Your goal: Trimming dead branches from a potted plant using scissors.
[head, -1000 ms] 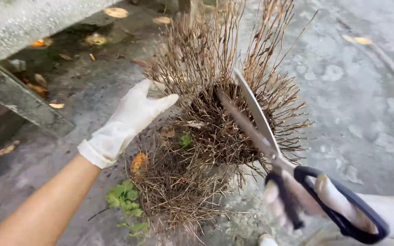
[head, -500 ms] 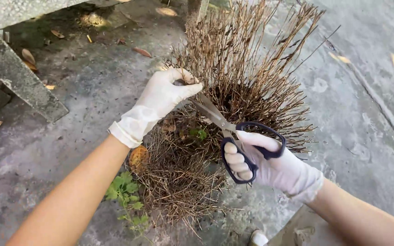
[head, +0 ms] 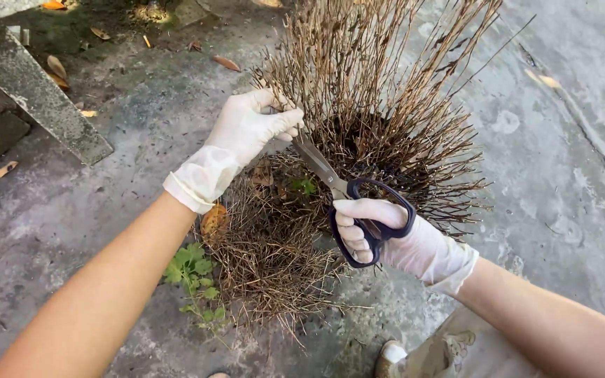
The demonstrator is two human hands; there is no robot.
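left hand (head: pixel 250 129): pinching brittle dry stems (head: pixel 379 70) | right hand (head: pixel 386 234): gripping steel, black-looped scissors (head: pixel 348 192) | cracked concrete (head: pixel 106 182)

- Scissors (head: pixel 344 192): dark loop handles and plain metal blades, lying aslant at the middle of the frame. The handles sit low and right, gripped by the right hand (head: pixel 393 238); the blades run up and left, their tips hidden at the left hand (head: pixel 250 129). The blades look nearly closed.
- Dry plant (head: pixel 372 119): a dense brown clump of thin bare stems, fanning up toward the top centre and right of the frame. Its cut lower part, short stubble, spreads down to the lower centre. The left hand pinches a few stems at its upper left edge.
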